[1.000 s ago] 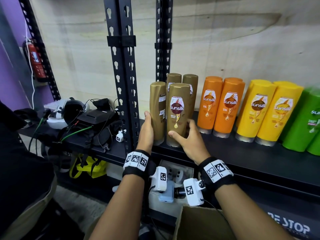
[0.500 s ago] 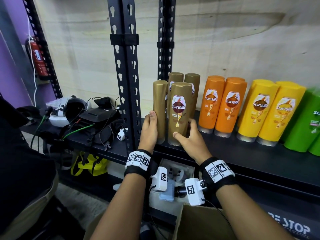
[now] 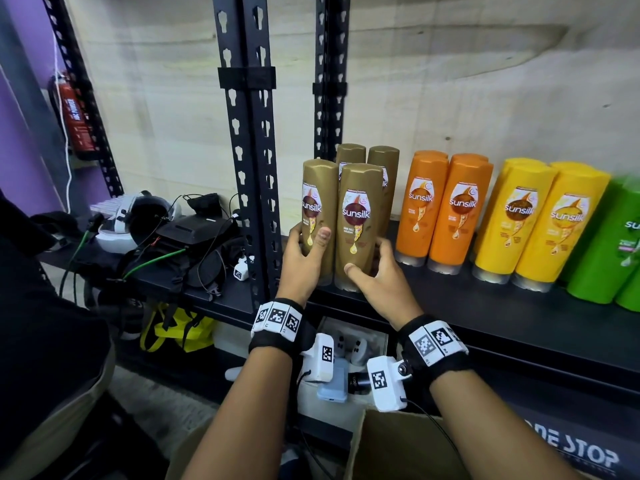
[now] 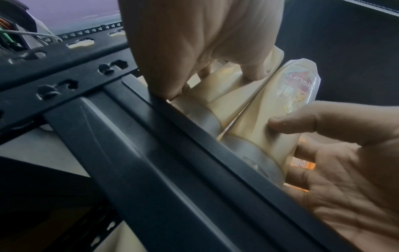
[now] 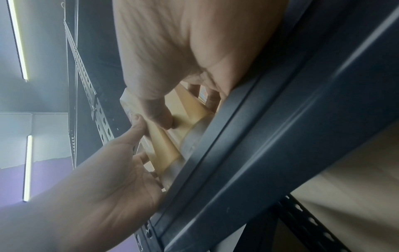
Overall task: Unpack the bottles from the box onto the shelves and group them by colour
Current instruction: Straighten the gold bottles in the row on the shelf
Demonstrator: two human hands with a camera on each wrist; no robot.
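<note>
Several brown bottles stand in a cluster at the left end of the black shelf (image 3: 485,306). My left hand (image 3: 304,261) grips the front-left brown bottle (image 3: 317,188), thumb across its label. My right hand (image 3: 377,282) holds the front-right brown bottle (image 3: 360,192), thumb on its front and fingers round its right side. Both bottles stand upright on the shelf, touching each other. The left wrist view shows the left hand (image 4: 194,42) on its bottle (image 4: 226,90) and the right hand (image 4: 345,162) beside. In the right wrist view the right hand (image 5: 183,51) wraps its bottle (image 5: 185,109).
Orange bottles (image 3: 446,209), yellow bottles (image 3: 540,220) and green bottles (image 3: 616,244) stand in groups to the right. A black upright post (image 3: 249,168) rises just left of my left hand. Headsets and cables (image 3: 166,237) crowd the left shelf. The cardboard box (image 3: 398,445) sits below.
The front-left brown bottle has been turned so its label now faces front, and my left thumb has come round onto it. The right hand stays on the front-right bottle.
</note>
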